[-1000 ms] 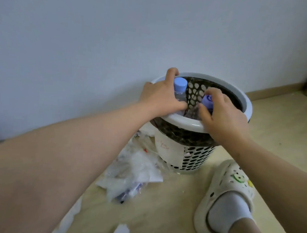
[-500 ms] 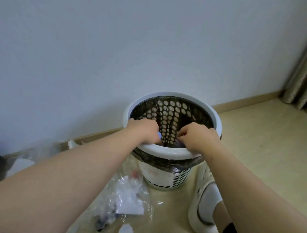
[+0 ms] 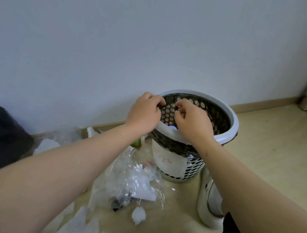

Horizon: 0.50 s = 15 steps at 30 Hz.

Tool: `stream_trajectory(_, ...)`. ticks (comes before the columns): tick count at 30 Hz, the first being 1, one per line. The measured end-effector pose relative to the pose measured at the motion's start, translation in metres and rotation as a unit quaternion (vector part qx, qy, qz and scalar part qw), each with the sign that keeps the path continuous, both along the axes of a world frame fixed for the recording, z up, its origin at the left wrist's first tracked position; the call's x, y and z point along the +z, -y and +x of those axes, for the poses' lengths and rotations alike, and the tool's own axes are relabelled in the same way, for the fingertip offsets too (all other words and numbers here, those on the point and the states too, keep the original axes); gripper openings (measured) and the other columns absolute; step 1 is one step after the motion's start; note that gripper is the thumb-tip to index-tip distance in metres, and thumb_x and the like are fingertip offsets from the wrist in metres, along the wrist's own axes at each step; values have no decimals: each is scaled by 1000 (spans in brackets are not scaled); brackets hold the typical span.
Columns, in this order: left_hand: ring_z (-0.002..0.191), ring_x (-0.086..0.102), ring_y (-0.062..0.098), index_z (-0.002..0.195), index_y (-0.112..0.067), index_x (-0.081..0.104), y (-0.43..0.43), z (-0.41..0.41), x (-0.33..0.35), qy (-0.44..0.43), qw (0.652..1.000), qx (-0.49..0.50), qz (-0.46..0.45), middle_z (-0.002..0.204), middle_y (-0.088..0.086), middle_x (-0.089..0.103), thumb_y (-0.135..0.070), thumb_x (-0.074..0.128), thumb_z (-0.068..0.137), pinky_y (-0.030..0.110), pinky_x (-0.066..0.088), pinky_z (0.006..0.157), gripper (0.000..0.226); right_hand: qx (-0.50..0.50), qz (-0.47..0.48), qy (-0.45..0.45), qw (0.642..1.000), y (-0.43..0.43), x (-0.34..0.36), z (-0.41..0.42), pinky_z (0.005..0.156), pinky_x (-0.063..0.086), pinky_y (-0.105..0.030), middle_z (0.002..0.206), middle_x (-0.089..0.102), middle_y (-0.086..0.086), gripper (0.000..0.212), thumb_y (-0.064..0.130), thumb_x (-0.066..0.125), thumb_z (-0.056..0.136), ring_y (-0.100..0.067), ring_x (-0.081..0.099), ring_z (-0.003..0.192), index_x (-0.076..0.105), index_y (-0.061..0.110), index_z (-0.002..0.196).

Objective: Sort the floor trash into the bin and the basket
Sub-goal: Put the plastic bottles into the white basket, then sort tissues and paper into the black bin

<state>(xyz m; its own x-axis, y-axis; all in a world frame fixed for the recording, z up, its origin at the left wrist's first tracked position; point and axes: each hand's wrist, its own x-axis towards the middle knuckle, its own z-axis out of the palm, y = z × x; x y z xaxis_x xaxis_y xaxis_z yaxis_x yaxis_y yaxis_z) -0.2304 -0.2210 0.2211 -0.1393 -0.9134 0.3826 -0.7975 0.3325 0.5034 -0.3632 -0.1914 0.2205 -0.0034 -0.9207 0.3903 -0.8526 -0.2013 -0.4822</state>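
Both hands hover over the near-left rim of the basket (image 3: pixel 226 136), close together but not touching. The left hand (image 3: pixel 145 114) has its fingers curled at the edge of the black liner (image 3: pixel 167 140). Whether it pinches that film or only brushes it, I cannot tell. The right hand (image 3: pixel 191 122) hangs just inside the mouth with loosely curled fingers and nothing visible in it. The basket is a round, rigid white plastic tub with walls punched full of oval holes. It stands on the floor close against the wall, so it probably won't slide when leaned on. The thin, glossy liner is folded out over the rim, likely to stop it slipping down inside. Deep in the opening between the wrists shows a pale blue cap (image 3: pixel 172 127), smooth and round, so at least one item already lies in there. The rest of the floor trash sits just left of the basket: crinkled clear plastic wrap (image 3: pixel 128 175), flat white paper (image 3: pixel 144 192) and a soft crumpled tissue ball (image 3: pixel 138 215). These light, limp pieces will need pinching rather than scooping. At the floor's far left edge is a dark bulk (image 3: pixel 5 139), possibly the bin. A white foam clog (image 3: pixel 207 206) stands beside the basket's base.
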Motion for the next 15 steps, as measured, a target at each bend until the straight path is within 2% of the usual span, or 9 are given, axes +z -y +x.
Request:
stream_trajectory(3, 98, 52, 19, 115, -20, 58, -17, 41, -3, -11, 1000, 17, 24, 107, -3, 38, -7, 40, 92, 29, 41, 87, 32, 62, -30, -17, 998, -11, 3, 35, 70, 50, -33, 98, 66, 0, 31, 19, 44, 95, -15, 57, 78, 56, 17, 123)
stream_trajectory(6, 101, 54, 22, 112, -19, 60, -33, 80, -22, 6, 994, 30, 100, 104, -2, 39, -7, 45, 89, 30, 43, 89, 30, 138, 7, -38, 990, -20, -6, 66, 77, 50, -32, 108, 64, 1, 29, 21, 44, 96, -15, 58, 88, 57, 18, 121)
stream_trajectory(9, 114, 49, 23, 116, -17, 58, -41, 123, -53, 29, 978, 60, 197, 119, 5, 43, -5, 50, 87, 23, 36, 87, 33, 199, 94, -163, 962, -21, -37, 100, 90, 47, -38, 123, 58, -3, 34, 27, 45, 94, -23, 57, 108, 49, 22, 128)
stream_trajectory(12, 118, 46, 26, 120, -14, 53, -42, 161, -80, 39, 950, 102, 292, 135, 10, 35, -10, 49, 90, 21, 34, 85, 31, 192, 237, -255, 918, -18, -80, 116, 110, 26, -50, 153, 25, -2, 66, 45, 57, 87, -31, 27, 139, 26, 32, 143)
stream_trajectory(15, 108, 49, 26, 125, -16, 48, -41, 189, -103, 74, 927, 134, 344, 138, 11, 33, -15, 48, 93, 24, 36, 86, 32, 175, 339, -287, 879, -13, -121, 122, 113, 13, -58, 159, -7, 1, 94, 54, 68, 75, -35, 1, 145, 10, 37, 147)
